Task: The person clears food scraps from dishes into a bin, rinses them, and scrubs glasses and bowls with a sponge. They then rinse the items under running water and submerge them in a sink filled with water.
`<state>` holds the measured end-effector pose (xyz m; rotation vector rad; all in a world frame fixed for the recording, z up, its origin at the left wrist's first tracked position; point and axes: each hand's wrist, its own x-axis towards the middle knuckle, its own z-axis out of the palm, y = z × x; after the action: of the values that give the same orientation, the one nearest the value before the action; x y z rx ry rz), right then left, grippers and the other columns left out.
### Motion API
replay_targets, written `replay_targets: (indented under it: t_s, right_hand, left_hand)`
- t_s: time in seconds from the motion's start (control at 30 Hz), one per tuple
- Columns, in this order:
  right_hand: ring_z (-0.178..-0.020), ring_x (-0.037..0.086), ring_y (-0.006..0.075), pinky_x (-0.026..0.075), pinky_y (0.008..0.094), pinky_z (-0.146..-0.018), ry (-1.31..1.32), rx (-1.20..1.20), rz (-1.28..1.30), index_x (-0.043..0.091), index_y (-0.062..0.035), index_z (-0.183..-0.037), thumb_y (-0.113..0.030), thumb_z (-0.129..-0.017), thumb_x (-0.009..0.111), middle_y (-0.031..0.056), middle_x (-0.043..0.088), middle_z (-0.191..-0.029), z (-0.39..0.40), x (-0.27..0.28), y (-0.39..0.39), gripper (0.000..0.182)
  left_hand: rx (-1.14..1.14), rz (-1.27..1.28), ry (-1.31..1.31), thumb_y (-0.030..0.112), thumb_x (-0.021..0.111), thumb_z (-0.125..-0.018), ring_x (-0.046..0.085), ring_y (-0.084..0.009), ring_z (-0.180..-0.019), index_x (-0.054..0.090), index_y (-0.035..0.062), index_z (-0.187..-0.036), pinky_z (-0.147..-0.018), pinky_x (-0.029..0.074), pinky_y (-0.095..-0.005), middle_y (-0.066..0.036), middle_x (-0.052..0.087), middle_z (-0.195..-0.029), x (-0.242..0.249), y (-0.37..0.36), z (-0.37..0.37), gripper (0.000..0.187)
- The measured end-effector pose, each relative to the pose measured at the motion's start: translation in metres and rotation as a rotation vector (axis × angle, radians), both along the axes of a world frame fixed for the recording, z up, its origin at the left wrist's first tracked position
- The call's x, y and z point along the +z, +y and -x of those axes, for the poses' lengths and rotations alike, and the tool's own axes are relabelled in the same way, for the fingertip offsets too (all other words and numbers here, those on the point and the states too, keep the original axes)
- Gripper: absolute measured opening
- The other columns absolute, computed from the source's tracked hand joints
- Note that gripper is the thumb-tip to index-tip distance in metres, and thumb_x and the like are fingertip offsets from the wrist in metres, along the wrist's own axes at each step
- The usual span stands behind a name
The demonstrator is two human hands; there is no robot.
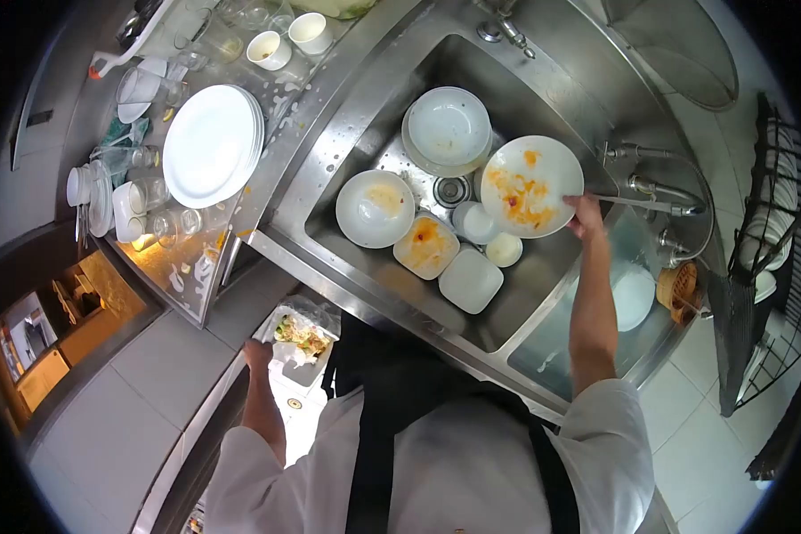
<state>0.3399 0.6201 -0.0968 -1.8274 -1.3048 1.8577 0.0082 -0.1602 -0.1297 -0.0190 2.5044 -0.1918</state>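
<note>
My right hand [585, 216] grips the rim of a white plate [529, 160] smeared with orange sauce, held over the right side of the sink. My left hand [258, 354] is low on the left, its fingers curled beside a white rectangular container [301, 372]. What those fingers hold, if anything, is too small to make out. Food scraps [299, 335] and clear plastic lie in that container. In the sink sit stacked white bowls [449, 125], a round bowl [374, 233], an orange-stained square dish [427, 249], a clean-looking square dish [472, 283] and small cups [505, 250].
The steel sink [329, 160] has a faucet [507, 31] behind it and a hose sprayer [650, 204] to the right. On the left counter stand stacked plates [209, 147], paper cups [310, 33] and glasses. A plate rack [770, 205] is at far right.
</note>
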Motion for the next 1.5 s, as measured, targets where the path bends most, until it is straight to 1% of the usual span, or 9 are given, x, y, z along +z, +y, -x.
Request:
replay_targets:
  t_s: [0.13, 0.23, 0.37, 0.43, 0.5, 0.63, 0.73, 1.03, 1.5]
  right_hand:
    - [-0.061, 0.068, 0.0232, 0.057, 0.0331, -0.044, 0.063, -0.128, -0.009, 0.06, 0.0091, -0.107, 0.002, -0.078, 0.06, 0.015, 0.068, -0.085, 0.003, 0.002, -0.008, 0.03]
    - [-0.07, 0.07, 0.0245, 0.059, 0.0352, -0.049, 0.062, -0.064, -0.064, 0.059, 0.0091, -0.111, -0.001, -0.078, 0.062, 0.0173, 0.068, -0.095, 0.0, 0.006, -0.009, 0.035]
    - [-0.061, 0.067, 0.0208, 0.054, 0.0316, -0.041, -0.087, -0.046, -0.076, 0.06, 0.0047, -0.107, 0.001, -0.077, 0.061, 0.0134, 0.067, -0.087, -0.008, -0.012, -0.01, 0.031]
    - [-0.056, 0.065, 0.0196, 0.052, 0.0299, -0.04, -0.026, -0.139, -0.144, 0.06, 0.0055, -0.104, -0.001, -0.077, 0.061, 0.0124, 0.066, -0.081, -0.002, -0.017, -0.025, 0.028]
    - [-0.056, 0.064, 0.0187, 0.051, 0.0291, -0.038, -0.09, -0.082, -0.128, 0.06, 0.0054, -0.105, -0.001, -0.077, 0.06, 0.0116, 0.066, -0.082, 0.007, 0.001, -0.031, 0.028]
    - [-0.064, 0.067, 0.0224, 0.054, 0.0318, -0.041, -0.066, -0.129, -0.041, 0.06, 0.0066, -0.106, -0.001, -0.078, 0.059, 0.0142, 0.066, -0.09, 0.018, 0.021, -0.037, 0.029]
    - [-0.064, 0.067, 0.024, 0.055, 0.0335, -0.042, -0.051, -0.089, 0.008, 0.059, 0.008, -0.104, -0.001, -0.075, 0.059, 0.0156, 0.066, -0.09, 0.006, -0.002, -0.024, 0.03]
    - [-0.071, 0.07, 0.0303, 0.062, 0.0391, -0.052, -0.151, 0.069, 0.087, 0.056, 0.0126, -0.107, -0.004, -0.069, 0.057, 0.0204, 0.066, -0.094, 0.056, -0.007, -0.033, 0.042]
    - [-0.109, 0.061, 0.0388, 0.058, 0.0563, -0.086, 0.16, -0.07, 0.424, 0.042, 0.007, -0.13, 0.001, -0.078, 0.051, 0.021, 0.055, -0.122, 0.114, -0.118, -0.078, 0.053]
  left_hand:
    - [-0.021, -0.057, 0.254, 0.027, 0.062, -0.078, 0.066, -0.0414, -0.09, 0.069, 0.0031, -0.075, -0.081, 0.051, -0.0529, -0.02, 0.069, -0.084, 0.115, 0.212, 0.019, 0.025]
    - [-0.177, -1.081, 0.317, 0.013, 0.065, -0.083, 0.057, -0.015, -0.056, 0.063, 0.0014, -0.075, -0.056, 0.046, -0.0301, -0.009, 0.059, -0.062, 0.141, 0.332, 0.018, 0.014]
    - [0.27, -1.46, -0.272, 0.012, 0.066, -0.084, 0.061, -0.0221, -0.106, 0.056, 0.0039, -0.122, -0.09, 0.049, -0.0352, -0.014, 0.063, -0.115, 0.013, 0.532, -0.035, 0.041]
    - [0.548, -0.961, -0.238, 0.018, 0.069, -0.079, 0.055, -0.0327, -0.121, 0.049, -0.0015, -0.129, -0.102, 0.044, -0.0394, -0.019, 0.056, -0.131, -0.083, 0.607, -0.046, 0.058]
    - [0.682, -1.016, -0.202, 0.035, 0.065, -0.077, 0.041, -0.044, -0.131, 0.022, -0.0176, -0.141, -0.111, 0.035, -0.047, -0.035, 0.038, -0.141, -0.178, 0.643, -0.054, 0.093]
    - [1.303, -1.388, -0.07, 0.021, 0.07, -0.072, 0.059, -0.0348, -0.105, 0.047, -0.0066, -0.126, -0.095, 0.046, -0.0425, -0.021, 0.058, -0.121, -0.176, 0.657, -0.054, 0.065]
    - [1.391, -1.449, -0.213, 0.016, 0.069, -0.07, 0.059, -0.0302, -0.099, 0.049, -0.0021, -0.128, -0.089, 0.047, -0.0403, -0.017, 0.058, -0.119, -0.201, 0.655, -0.046, 0.064]
    - [1.344, -1.558, -0.335, 0.013, 0.064, -0.06, 0.055, -0.0266, -0.084, 0.053, -0.0002, -0.104, -0.077, 0.048, -0.0363, -0.01, 0.055, -0.094, -0.218, 0.655, -0.032, 0.047]
    - [1.261, -1.604, -0.744, 0.011, 0.063, -0.06, 0.06, -0.0229, -0.082, 0.059, 0.0076, -0.109, -0.068, 0.052, -0.0353, -0.007, 0.06, -0.096, -0.217, 0.654, -0.018, 0.05]
